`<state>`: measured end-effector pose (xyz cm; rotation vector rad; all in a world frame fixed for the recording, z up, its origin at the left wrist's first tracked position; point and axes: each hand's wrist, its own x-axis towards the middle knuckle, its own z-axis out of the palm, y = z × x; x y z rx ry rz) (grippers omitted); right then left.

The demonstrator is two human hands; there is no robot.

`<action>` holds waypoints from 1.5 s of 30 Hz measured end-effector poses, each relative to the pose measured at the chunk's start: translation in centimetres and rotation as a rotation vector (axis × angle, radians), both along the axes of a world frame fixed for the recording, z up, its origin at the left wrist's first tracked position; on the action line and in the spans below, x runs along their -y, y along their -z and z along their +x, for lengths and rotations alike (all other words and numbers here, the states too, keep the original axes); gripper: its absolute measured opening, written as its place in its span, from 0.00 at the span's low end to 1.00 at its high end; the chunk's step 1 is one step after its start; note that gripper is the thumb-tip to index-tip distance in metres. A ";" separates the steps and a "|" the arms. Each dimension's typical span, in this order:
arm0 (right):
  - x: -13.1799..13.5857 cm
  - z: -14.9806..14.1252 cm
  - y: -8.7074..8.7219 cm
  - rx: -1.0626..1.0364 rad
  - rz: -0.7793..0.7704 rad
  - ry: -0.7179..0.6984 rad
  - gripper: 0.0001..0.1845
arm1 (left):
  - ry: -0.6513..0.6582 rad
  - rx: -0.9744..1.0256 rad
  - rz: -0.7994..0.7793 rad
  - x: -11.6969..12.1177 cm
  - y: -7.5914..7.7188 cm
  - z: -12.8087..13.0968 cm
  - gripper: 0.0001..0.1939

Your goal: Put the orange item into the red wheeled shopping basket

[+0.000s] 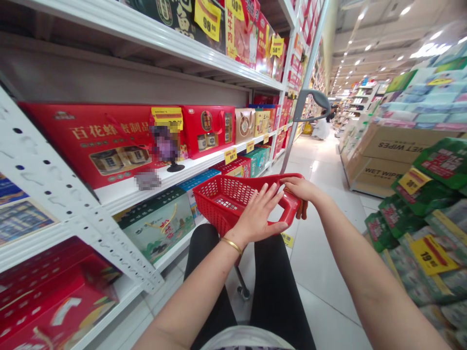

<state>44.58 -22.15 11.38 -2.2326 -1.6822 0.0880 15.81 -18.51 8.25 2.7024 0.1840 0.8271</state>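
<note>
A red plastic shopping basket (219,187) with latticed sides sits in front of my knees, on a small wheeled cart. Over its near end lies my left hand (260,211), fingers stretched and spread, with a gold bangle at the wrist. That palm is near the red end handle, and I cannot tell how firmly it touches. My right hand (299,191) is closed around the basket's right rim, some fingertips showing below it. Beyond rises a grey cart handle (314,104) on a slanted metal pole.
White metal shelving (197,170) along the left holds red gift boxes (207,129), with yellow price tags. A green-and-white box (160,223) stands low down. On the right are green packs (438,160) and wet wipes cartons (386,155). People are far down the tiled aisle (310,165).
</note>
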 end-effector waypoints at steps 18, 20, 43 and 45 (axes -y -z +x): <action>1.1 -8.0 -0.5 0.111 0.070 0.282 0.30 | -0.066 -0.103 -0.275 -11.0 0.6 -5.0 0.35; 1.2 -9.1 -0.6 0.140 0.071 0.303 0.30 | -0.155 -0.150 -0.311 -11.5 -0.1 -5.1 0.38; -0.6 -17.0 0.6 0.217 0.311 -0.168 0.35 | -0.604 -0.156 0.258 -6.8 -0.8 -1.6 0.29; 0.0 -15.4 0.3 0.123 0.303 -0.255 0.38 | -0.604 -0.156 0.258 -6.7 -0.9 -1.4 0.29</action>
